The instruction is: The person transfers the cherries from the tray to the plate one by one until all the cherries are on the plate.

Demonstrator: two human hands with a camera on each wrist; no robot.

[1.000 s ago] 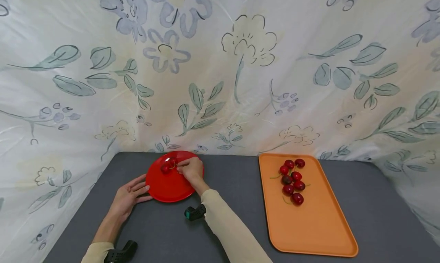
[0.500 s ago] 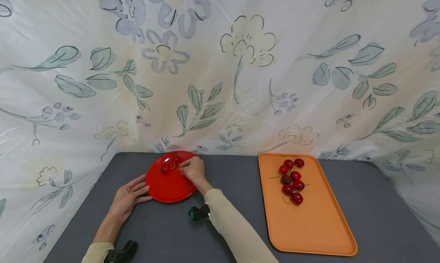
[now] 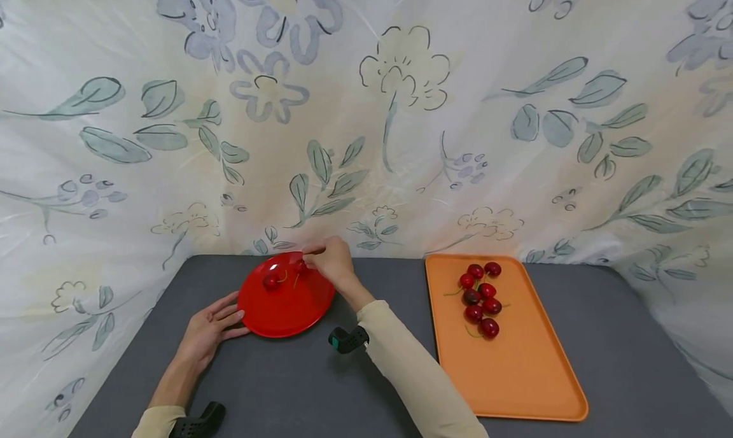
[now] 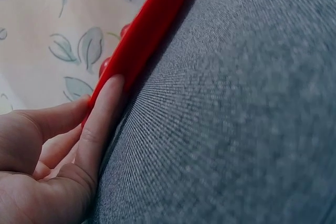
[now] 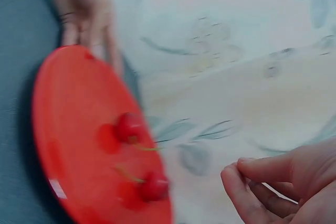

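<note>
The red plate [image 3: 284,307] lies at the back left of the table. My left hand [image 3: 209,330] holds its near-left rim; in the left wrist view one fingertip [image 4: 84,103] is at the top of the rim and another finger lies along the outer side. Two cherries with green stems are on the plate: the left cherry [image 3: 272,281] and the right cherry [image 5: 155,186]. Above the back-right rim is my right hand [image 3: 331,261], thumb and index tips together, nothing visible between them. In the head view its fingertips overlap the right cherry's edge; the right wrist view shows them apart.
An orange tray [image 3: 515,374] stands on the right of the grey table [image 3: 275,381]. Several dark red cherries [image 3: 487,291] lie in its back half, some with stems. A flowered cloth [image 3: 401,190] hangs behind the table.
My right hand has moved from over the plate's middle toward its back-right rim. The right cherry has shifted to the right on the plate. My left hand stays at the rim.
</note>
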